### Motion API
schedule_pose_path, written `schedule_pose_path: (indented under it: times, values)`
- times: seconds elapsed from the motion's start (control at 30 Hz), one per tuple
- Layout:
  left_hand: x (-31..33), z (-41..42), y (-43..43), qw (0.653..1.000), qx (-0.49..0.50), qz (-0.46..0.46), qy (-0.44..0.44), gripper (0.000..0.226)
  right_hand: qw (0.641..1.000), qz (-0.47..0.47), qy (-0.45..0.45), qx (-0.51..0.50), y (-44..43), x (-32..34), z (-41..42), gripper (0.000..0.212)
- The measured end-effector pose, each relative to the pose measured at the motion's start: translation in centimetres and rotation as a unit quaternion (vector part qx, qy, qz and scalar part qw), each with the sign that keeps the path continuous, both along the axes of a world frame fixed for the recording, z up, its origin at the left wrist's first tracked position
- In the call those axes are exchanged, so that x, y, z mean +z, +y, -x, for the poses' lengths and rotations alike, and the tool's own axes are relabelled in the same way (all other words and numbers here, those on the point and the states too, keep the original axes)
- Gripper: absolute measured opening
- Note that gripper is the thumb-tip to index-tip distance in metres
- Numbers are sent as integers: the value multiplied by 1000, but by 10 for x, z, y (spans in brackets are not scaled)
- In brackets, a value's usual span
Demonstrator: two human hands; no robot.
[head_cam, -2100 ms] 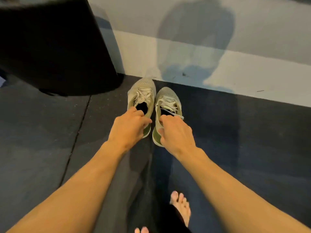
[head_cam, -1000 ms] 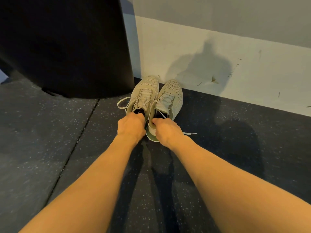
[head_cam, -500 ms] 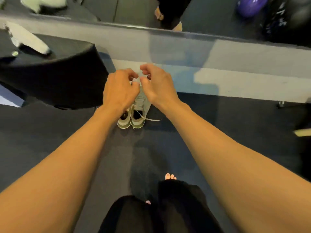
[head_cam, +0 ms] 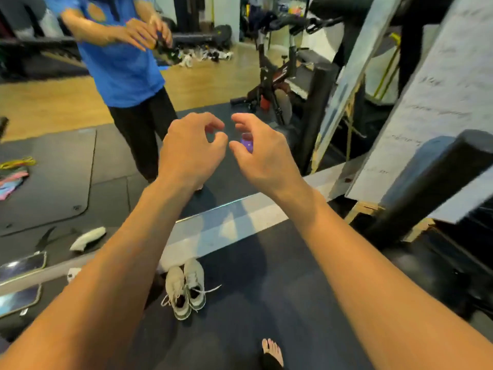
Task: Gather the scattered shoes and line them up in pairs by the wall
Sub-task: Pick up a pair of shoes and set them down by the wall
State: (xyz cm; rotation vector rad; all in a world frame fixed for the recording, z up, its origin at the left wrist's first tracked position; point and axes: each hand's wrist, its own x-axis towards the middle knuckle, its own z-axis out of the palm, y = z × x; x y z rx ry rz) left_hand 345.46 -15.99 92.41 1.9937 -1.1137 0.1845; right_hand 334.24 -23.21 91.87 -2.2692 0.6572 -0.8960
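Beige sneakers (head_cam: 186, 288) stand paired at the wall (head_cam: 226, 228) — left hand (head_cam: 190, 153), right hand (head_cam: 262, 156) loose, empty.

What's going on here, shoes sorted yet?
A person is tidying shoes barehanded. One pair of pale sneakers stands side by side on the dark floor, toes towards the wall. The left hand and right hand hover above, fingers loosely curled, holding nothing. A single white shoe lies off to the left, not yet paired.
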Motion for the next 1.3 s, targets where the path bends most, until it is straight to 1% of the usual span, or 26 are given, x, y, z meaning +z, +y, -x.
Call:
schedule_pose_path:
  times: [0.13, 0.23, 0.33, 0.47, 0.57, 0.67, 0.83, 0.93, 1.1, 1.2, 1.3]
  values:
    - [79, 75, -20, 989, -118, 67, -62, 24, 994, 50, -24, -94, 7, 83, 92, 48]
    - [128, 156, -39, 971, -212, 99, -53, 23, 977, 105, -33, -185, 15, 127, 182, 48]
    - [158, 255, -50, 938, -315, 138, -54, 23, 952, 117, -37, -280, 31, 154, 285, 46]
    - [178, 402, -49, 887, -433, 156, -39, 21, 909, 127, -30, -395, 67, 168, 421, 47]
    - [182, 521, -30, 839, -518, 163, -8, 19, 867, 148, -32, -474, 106, 169, 526, 43]
    - [176, 634, -1, 796, -582, 162, 24, 17, 831, 143, -47, -535, 153, 164, 627, 39]
    - [164, 801, 55, 712, -686, 130, 74, 17, 754, 137, -62, -639, 226, 155, 768, 38]
    - [157, 885, 78, 670, -730, 113, 75, 17, 712, 117, -62, -690, 260, 149, 838, 40]
    - [136, 1011, 95, 596, -798, 59, 73, 17, 629, 107, -46, -768, 306, 132, 946, 40]
    - [123, 1082, 96, 564, -820, 57, 81, 17, 587, 94, -39, -803, 319, 116, 1008, 42]
    - [111, 1157, 93, 525, -845, 44, 95, 18, 548, 92, -15, -831, 324, 105, 1068, 43]
